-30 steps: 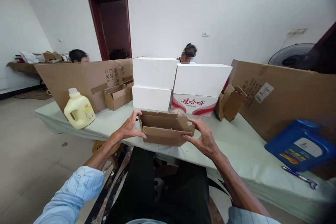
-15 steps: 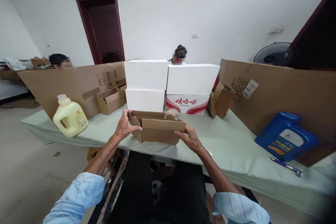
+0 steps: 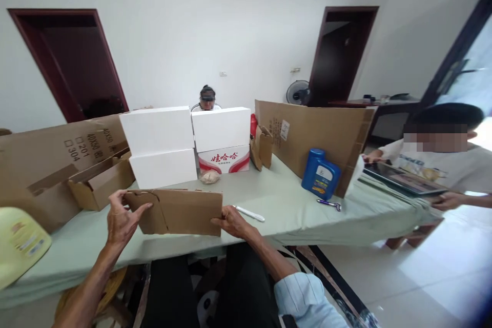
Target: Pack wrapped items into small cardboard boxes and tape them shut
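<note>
Between my hands a small brown cardboard box (image 3: 188, 212) stands near the table's front edge, its long side facing me. A slit or fold line runs down its left part. My left hand (image 3: 122, 218) is closed on the left end, thumb across the face and fingers behind. At the lower right corner my right hand (image 3: 232, 221) pinches the cardboard. Just right of that hand lies a white knife-like tool (image 3: 249, 213). Behind the box sits a crumpled beige lump (image 3: 209, 177), in front of the stacked white boxes (image 3: 161, 136).
A red-and-white printed carton (image 3: 226, 159) supports another white box. Large cardboard panels (image 3: 319, 138) flank the table. A blue bottle (image 3: 321, 174) and a purple-handled tool (image 3: 329, 204) lie right, a yellow jug (image 3: 19, 246) left. One person sits opposite; another, right, holds a tablet (image 3: 403, 179).
My view has swung right, bringing the person with the tablet into sight. The cardboard box's upper opening and flap showed before; now a flat side faces me. Both hands still hold it.
</note>
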{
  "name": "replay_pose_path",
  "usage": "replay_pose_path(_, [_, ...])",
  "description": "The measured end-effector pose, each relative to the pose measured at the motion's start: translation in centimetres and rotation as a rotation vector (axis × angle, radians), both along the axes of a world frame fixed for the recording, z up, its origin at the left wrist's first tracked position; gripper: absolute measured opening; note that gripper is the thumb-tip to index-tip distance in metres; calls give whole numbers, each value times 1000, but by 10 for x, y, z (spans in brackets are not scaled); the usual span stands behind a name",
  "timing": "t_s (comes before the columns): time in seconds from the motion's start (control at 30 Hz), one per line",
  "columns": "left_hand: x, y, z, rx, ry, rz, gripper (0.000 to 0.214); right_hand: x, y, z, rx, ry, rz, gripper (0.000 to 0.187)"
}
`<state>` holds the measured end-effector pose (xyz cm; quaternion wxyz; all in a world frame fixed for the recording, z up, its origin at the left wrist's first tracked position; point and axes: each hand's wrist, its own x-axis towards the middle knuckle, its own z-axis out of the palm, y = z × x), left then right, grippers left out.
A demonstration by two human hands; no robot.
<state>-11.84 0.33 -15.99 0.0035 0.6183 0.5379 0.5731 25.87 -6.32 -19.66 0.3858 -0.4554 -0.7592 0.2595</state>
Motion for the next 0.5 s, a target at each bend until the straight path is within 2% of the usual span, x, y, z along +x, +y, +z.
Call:
replay_pose_path(0.13, [8, -3, 9, -17, 62, -64, 86, 14, -23, 7, 110, -21, -127, 39])
replay_pose_path(0.23, [8, -7, 3, -65, 180, -68, 76, 56, -34, 21, 220, -9, -382, 39])
replay_pose_path(0.3, [5, -9, -10, -115, 244, -93, 69, 98, -38, 37, 294, -5, -618, 43])
replay_pose_path(0.4, [-2, -11, -37, -201, 279, -147, 61, 165, -39, 63, 356, -46, -954, 48])
replay_pose_path(0.5, [-8, -12, -68, -285, 284, -209, 51, 217, -34, 82, 347, -134, -1191, 42])
